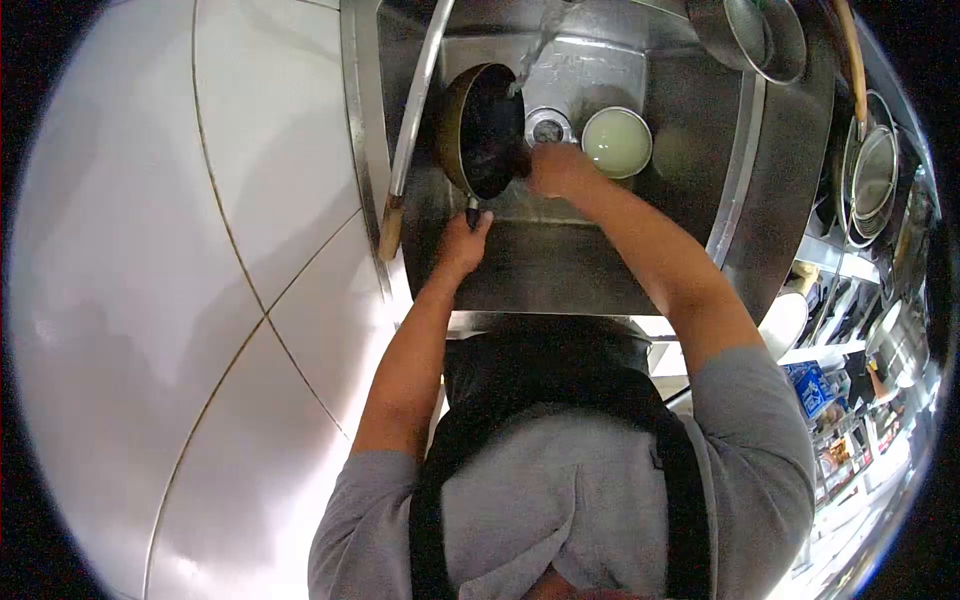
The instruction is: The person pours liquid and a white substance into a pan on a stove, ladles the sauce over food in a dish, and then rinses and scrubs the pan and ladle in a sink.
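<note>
A dark frying pan (490, 130) is tilted on its side over the sink (600, 80), its black inside facing right. My left hand (463, 245) is closed around the pan's handle (473, 213). My right hand (560, 170) is at the pan's right rim, fingers curled inward; what they hold, if anything, is hidden. Water (530, 65) runs down by the pan's upper edge. To the right of my right hand, a round bowl (617, 143) of cloudy pale liquid rests in the sink, close to the drain (548, 128).
A long metal tool with a wooden handle (392, 228) leans along the sink's left edge. Metal strainers (765, 35) sit at the upper right corner, and more strainers (873, 175) hang at the right. A white tiled wall (280, 180) borders the left side.
</note>
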A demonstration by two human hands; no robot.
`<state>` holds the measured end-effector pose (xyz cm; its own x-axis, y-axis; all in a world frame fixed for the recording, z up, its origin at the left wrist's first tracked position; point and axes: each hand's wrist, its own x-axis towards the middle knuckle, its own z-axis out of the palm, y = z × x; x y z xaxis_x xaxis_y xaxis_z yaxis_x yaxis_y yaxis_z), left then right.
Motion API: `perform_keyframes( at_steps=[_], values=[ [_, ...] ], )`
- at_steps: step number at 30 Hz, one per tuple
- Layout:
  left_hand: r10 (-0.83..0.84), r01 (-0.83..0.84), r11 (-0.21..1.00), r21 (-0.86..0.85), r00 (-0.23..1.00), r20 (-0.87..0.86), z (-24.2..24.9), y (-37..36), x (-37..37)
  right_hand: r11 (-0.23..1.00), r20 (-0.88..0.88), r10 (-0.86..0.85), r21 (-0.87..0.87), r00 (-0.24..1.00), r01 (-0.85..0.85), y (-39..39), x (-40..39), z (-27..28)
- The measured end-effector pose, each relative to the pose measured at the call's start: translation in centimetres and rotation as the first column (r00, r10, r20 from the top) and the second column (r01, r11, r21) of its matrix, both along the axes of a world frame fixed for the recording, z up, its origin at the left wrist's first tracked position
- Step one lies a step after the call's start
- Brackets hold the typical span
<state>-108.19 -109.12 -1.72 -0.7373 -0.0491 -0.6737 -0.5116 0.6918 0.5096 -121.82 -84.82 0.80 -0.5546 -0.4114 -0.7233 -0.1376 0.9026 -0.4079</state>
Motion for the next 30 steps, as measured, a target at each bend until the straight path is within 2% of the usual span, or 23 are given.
perform_keyframes(
  at_steps=[2, 4, 5, 6, 7, 8, 9, 11, 13, 14, 15, 16, 17, 18, 19, 20, 21, 23, 25, 26, 28, 29, 30],
  values=[
    [-0.044, 0.044, 0.999, -0.027, 0.999, -0.005, -0.4, 0.3, -0.3, 0.996, -0.072, -0.085, 0.015, 0.994, 0.086, -0.2, 1.6, -1.4],
    [-0.077, 0.078, 0.996, -0.044, 0.997, 0.021, 0.6, 0.9, -0.8, 0.985, -0.126, -0.166, 0.031, 0.978, 0.171, -0.2, 2.3, 1.4],
    [-0.078, 0.079, 0.996, -0.041, 0.997, 0.024, -0.6, 0.3, -0.1, 0.942, 0.227, -0.316, -0.036, 0.921, 0.333, 0.2, 1.1, 6.2],
    [-0.049, 0.048, 0.998, 0.033, 0.999, 0.011, -2.7, -0.7, 1.0, 0.866, 0.554, -0.396, -0.040, 0.732, 0.499, 0.7, 0.5, 8.8],
    [-0.015, 0.015, 0.994, 0.108, 1.000, -0.006, -3.9, -1.0, 1.5, 0.866, 0.548, -0.398, -0.040, 0.735, 0.498, 1.4, 0.7, 7.3],
    [-0.017, 0.018, 0.994, 0.108, 1.000, -0.008, -2.2, -0.1, 1.3, 0.941, 0.299, -0.316, -0.021, 0.900, 0.337, 2.3, 1.5, 4.5],
    [-0.030, 0.029, 0.998, 0.062, 1.000, 0.005, 1.4, 1.4, 0.7, 0.982, 0.035, -0.186, 0.047, 0.982, 0.184, 2.7, 2.5, 2.9],
    [-0.050, 0.050, 0.999, 0.015, 0.999, -0.009, 5.3, 3.7, -0.3, 0.963, -0.004, -0.257, 0.081, 0.966, 0.256, 2.3, 3.4, 2.9],
    [-0.107, 0.112, 0.991, -0.070, 0.992, 0.073, 6.8, 4.7, -0.6, 0.937, -0.041, -0.329, 0.112, 0.944, 0.331, 2.2, 4.4, 4.6],
    [-0.100, 0.100, 0.995, -0.009, 0.993, -0.062, 4.2, 4.1, 0.6, 0.952, 0.041, -0.303, -0.022, 0.952, 0.304, 2.6, 5.4, 6.4],
    [-0.109, 0.109, 0.994, -0.005, 0.992, -0.070, 4.8, 4.0, 0.6, 0.947, 0.112, -0.265, -0.156, 0.958, 0.280, 3.2, 6.3, 8.0],
    [-0.083, 0.083, 0.996, 0.008, 0.995, -0.059, 5.7, 3.8, 0.4, 0.926, 0.040, -0.314, -0.208, 0.949, 0.315, 4.2, 6.6, 9.2],
    [-0.057, 0.058, 0.998, 0.018, 0.997, -0.044, 7.0, 4.0, 0.3, 0.926, 0.025, -0.317, -0.209, 0.948, 0.315, 4.8, 6.3, 7.3],
    [-0.065, 0.066, 0.998, 0.016, 0.997, -0.048, 9.5, 4.7, 0.5, 0.943, -0.077, -0.332, -0.034, 0.940, 0.331, 4.8, 6.4, 3.5],
    [0.005, -0.022, 0.995, 0.097, 0.984, 0.180, 12.8, 5.8, 0.2, 0.923, -0.180, -0.332, 0.140, 0.926, 0.358, 4.7, 6.8, 1.3],
    [0.055, -0.126, 0.980, 0.156, 0.918, 0.393, 14.6, 6.6, -0.3, 0.920, -0.195, -0.342, 0.131, 0.919, 0.370, 4.6, 7.0, 1.4],
    [0.049, -0.116, 0.981, 0.156, 0.924, 0.380, 14.7, 6.4, -0.2, 0.918, -0.209, -0.332, 0.155, 0.920, 0.366, 4.3, 7.2, 1.6],
    [0.013, -0.038, 0.993, 0.111, 0.976, 0.219, 14.4, 5.6, 0.1, 0.914, -0.231, -0.321, 0.179, 0.918, 0.364, 4.1, 8.5, 3.9],
    [-0.010, -0.011, 0.996, 0.093, 0.974, 0.226, 14.1, 4.3, 0.1, 0.989, 0.036, -0.142, 0.037, 0.989, 0.141, 4.3, 10.1, 10.0],
    [-0.046, 0.026, 0.991, 0.132, 0.987, 0.154, 11.9, 3.0, 1.0, 0.989, 0.026, -0.146, 0.039, 0.989, 0.145, 4.9, 9.9, 10.6],
    [-0.080, 0.067, 0.983, 0.169, 0.994, 0.071, 12.6, 3.3, 1.3, 0.993, 0.115, -0.103, -0.049, 0.988, 0.109, 6.8, 9.8, 10.9],
    [-0.006, -0.032, 0.980, 0.195, 0.981, 0.194, 16.3, 4.6, 1.0, 0.992, 0.116, -0.108, -0.051, 0.987, 0.114, 7.3, 9.5, 9.8],
    [0.062, -0.132, 0.969, 0.208, 0.947, 0.315, 18.5, 5.5, 0.8, 0.975, -0.168, -0.180, 0.102, 0.969, 0.199, 7.8, 8.5, 7.9]
  ],
)
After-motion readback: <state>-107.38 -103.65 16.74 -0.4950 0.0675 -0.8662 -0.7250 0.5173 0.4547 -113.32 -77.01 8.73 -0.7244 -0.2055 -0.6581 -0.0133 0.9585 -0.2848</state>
